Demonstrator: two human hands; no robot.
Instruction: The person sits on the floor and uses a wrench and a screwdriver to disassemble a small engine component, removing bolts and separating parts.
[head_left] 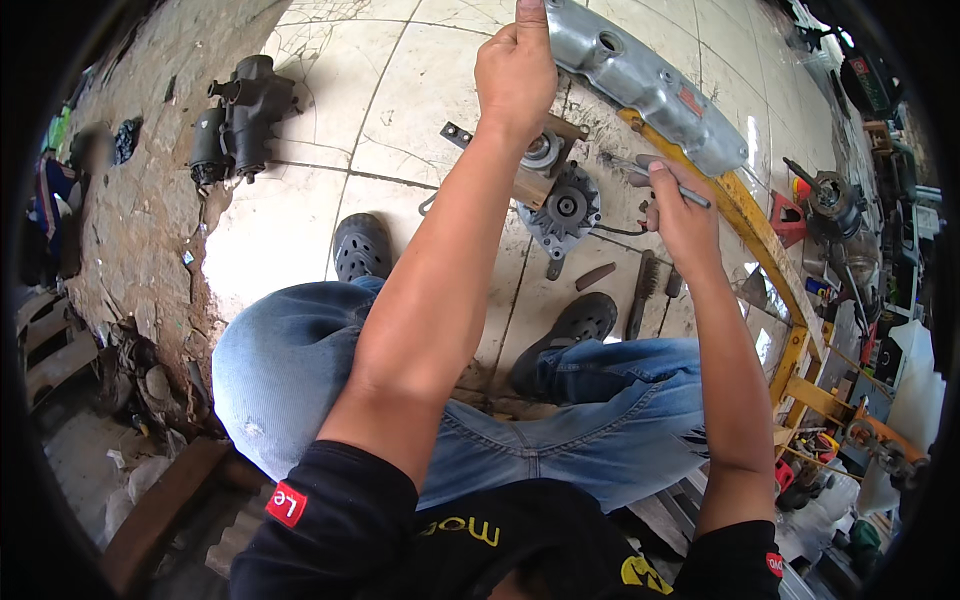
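Note:
My left hand [515,85] reaches far forward and is closed on the near left end of a long silver metal engine cover [655,100]. Its fingertips are hidden behind the hand. The cover lies tilted across a yellow metal frame. In my right hand [685,220] is a slim grey-handled brush [690,194], pinched between thumb and fingers. Its dark tip points left, just below the cover and apart from it. Between my arms an alternator [566,207] sits on the tiles, with its pulley up and a dark cable running right.
A wire brush [648,280] and a brown strip [596,277] lie near my right shoe [585,322]. At the far left stands a dark starter motor [240,120]. The yellow frame [755,220] curves down the right, beside cluttered tools and parts.

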